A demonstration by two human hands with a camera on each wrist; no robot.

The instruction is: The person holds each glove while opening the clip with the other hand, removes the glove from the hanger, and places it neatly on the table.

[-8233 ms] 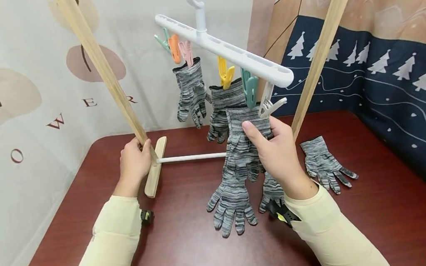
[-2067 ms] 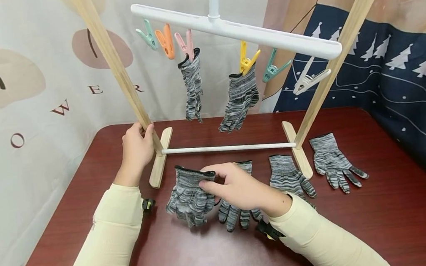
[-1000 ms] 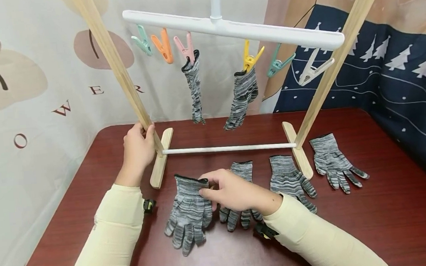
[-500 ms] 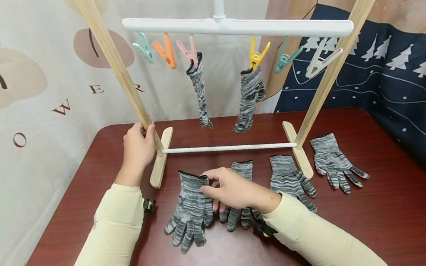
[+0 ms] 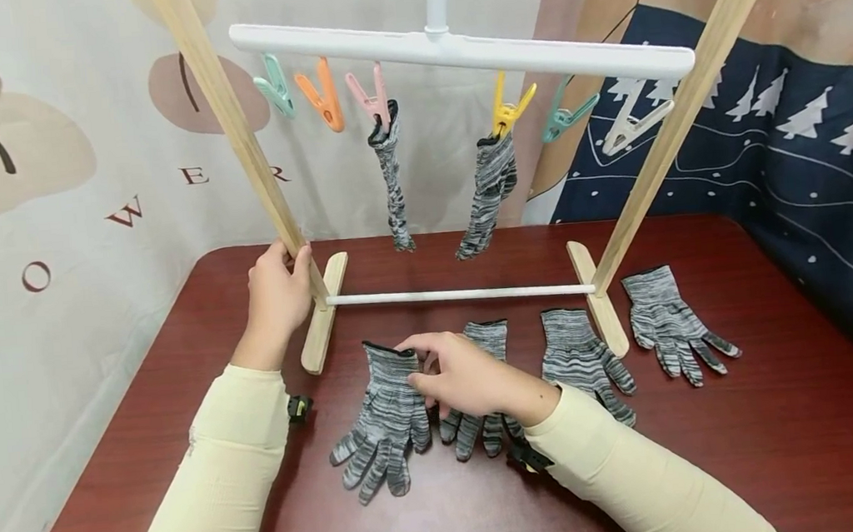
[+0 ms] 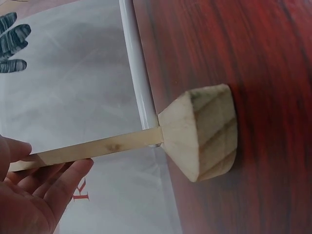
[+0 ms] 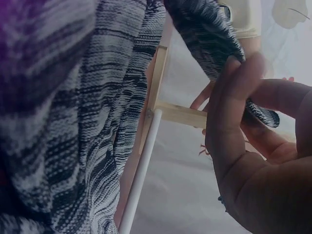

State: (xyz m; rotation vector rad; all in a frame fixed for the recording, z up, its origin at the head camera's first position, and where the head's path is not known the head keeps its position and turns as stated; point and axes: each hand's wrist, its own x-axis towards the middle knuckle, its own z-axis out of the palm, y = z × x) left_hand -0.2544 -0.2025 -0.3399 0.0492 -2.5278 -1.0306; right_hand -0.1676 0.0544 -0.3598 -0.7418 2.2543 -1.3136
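Note:
In the head view my right hand point(image 5: 465, 380) pinches the cuff corner of a grey striped knit glove point(image 5: 388, 403), whose fingers spread toward the table's front. The right wrist view shows thumb and fingertip at the black-edged cuff point(image 7: 204, 41). My left hand point(image 5: 278, 290) grips the left wooden post point(image 5: 262, 183) of a stand, just above its foot point(image 5: 319, 333). From a white hanger bar point(image 5: 394, 45), a pink clothespin point(image 5: 372, 99) and a yellow clothespin point(image 5: 508, 109) hold one glove point(image 5: 393, 185) and another glove point(image 5: 492, 194).
A second table glove point(image 5: 488, 340) lies partly behind my right hand. Further right are a third glove point(image 5: 571, 342) and one beyond the right foot point(image 5: 664, 322). A white crossbar point(image 5: 466, 294) joins the posts low down. Green, orange and white clothespins point(image 5: 323, 99) hang without gloves.
A glove that hung by the right-hand green clothespin came down in my right hand to the table's left front. The hanger swung round to face me. My left hand stayed on the post.

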